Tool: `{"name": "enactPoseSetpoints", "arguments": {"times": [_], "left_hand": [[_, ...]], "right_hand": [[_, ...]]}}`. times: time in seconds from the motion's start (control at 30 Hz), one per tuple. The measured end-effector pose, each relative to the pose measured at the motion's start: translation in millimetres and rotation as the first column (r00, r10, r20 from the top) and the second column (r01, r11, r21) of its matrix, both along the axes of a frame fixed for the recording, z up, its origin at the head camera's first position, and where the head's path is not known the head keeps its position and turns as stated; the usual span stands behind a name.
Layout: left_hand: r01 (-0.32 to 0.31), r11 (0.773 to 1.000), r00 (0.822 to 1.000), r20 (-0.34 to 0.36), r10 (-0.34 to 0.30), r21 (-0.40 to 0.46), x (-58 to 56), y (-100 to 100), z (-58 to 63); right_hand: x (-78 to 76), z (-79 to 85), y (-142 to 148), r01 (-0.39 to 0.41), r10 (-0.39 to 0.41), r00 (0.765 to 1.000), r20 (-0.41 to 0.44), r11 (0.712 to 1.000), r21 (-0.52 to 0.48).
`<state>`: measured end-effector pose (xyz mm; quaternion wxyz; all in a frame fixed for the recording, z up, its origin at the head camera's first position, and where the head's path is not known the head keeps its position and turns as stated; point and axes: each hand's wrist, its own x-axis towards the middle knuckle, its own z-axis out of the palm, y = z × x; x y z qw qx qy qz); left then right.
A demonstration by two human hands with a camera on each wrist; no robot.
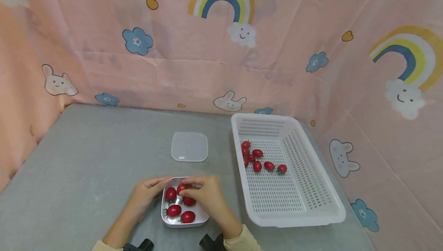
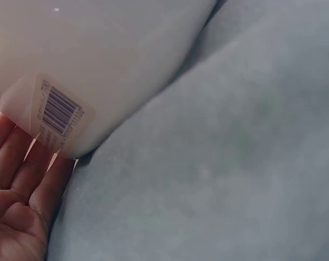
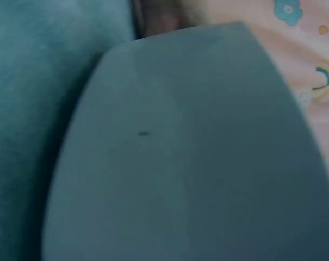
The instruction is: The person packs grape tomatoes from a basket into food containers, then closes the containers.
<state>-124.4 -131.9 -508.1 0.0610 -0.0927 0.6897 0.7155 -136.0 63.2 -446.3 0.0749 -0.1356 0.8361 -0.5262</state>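
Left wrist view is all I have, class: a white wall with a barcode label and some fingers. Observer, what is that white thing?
Observer: It is a small white container on the grey table, with the left hand against its left side.
Operator: Is anything in it?
Observer: Yes, red cherry tomatoes; the right hand pinches one over it.
Operator: Does it have a lid?
Observer: A clear lid lies apart, beyond it.
Operator: Any more tomatoes?
Observer: Several lie in a white basket to the right.
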Motion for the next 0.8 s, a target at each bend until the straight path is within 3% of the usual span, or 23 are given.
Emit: {"name": "enactPoseSetpoints", "arguments": {"times": [0.2, 0.6, 0.8], "left_hand": [[0.014, 1.000, 1.000, -0.009, -0.014, 0.007, 0.7, 0.0, 0.1], [-0.002, 1.000, 1.000, -0.007, 0.002, -0.006, 0.9, -1.7, 6.8], [0.016, 1.000, 0.999, -0.033, -0.016, 0.002, 1.4, -1.8, 0.4]], "right_hand": [[3.6, -6.9, -6.3, -0.008, 0.018, 0.996, -0.086, 0.993, 0.119], [5.3, -10.4, -14.4, 0.014, 0.047, 0.972, -0.232, 0.967, 0.254], [8.8, -12.4, -13.2, 0.018, 0.056, 0.964, -0.259, 0.961, 0.276]]}}
